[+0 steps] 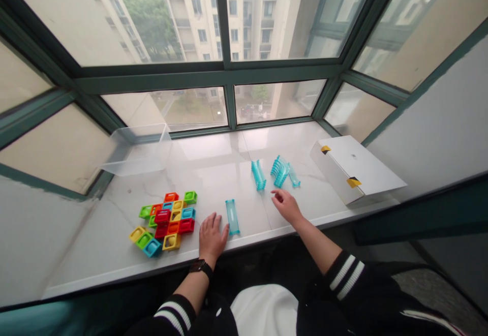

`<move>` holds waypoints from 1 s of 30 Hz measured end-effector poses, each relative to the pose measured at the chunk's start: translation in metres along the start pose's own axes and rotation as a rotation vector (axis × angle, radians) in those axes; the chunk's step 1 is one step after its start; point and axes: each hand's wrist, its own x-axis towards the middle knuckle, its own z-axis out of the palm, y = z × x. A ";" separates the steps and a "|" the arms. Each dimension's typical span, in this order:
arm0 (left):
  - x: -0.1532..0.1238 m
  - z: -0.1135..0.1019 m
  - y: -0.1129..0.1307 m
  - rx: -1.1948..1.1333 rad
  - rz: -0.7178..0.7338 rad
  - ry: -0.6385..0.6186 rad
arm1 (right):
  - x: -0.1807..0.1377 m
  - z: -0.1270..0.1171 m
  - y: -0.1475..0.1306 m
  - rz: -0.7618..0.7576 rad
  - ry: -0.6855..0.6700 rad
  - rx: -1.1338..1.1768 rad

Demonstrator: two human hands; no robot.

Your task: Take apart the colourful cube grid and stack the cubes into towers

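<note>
My left hand (212,234) lies flat on the white sill, fingers out, holding nothing. Just to its right is a straight translucent teal track piece (232,217). Left of it sits a cluster of coloured hollow blocks (173,216) in red, orange, yellow, green and blue. My right hand (285,204) hovers close to a group of teal pieces, its fingers bent and partly drawn together; I cannot make out anything in them. Beyond it are a stack of curved teal track pieces (280,172) and a single straight piece (294,175). A stack of straight teal pieces (258,175) stands to the left of these.
A clear plastic bin (138,167) rests at the back left by the window. On the right is a white box (356,168) with yellow-and-black tabs. Green window frames (198,79) border the marble-look sill (213,158), whose front edge runs before me.
</note>
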 end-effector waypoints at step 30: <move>0.001 -0.001 0.000 -0.007 0.013 0.013 | -0.058 -0.057 0.014 0.502 -0.243 0.820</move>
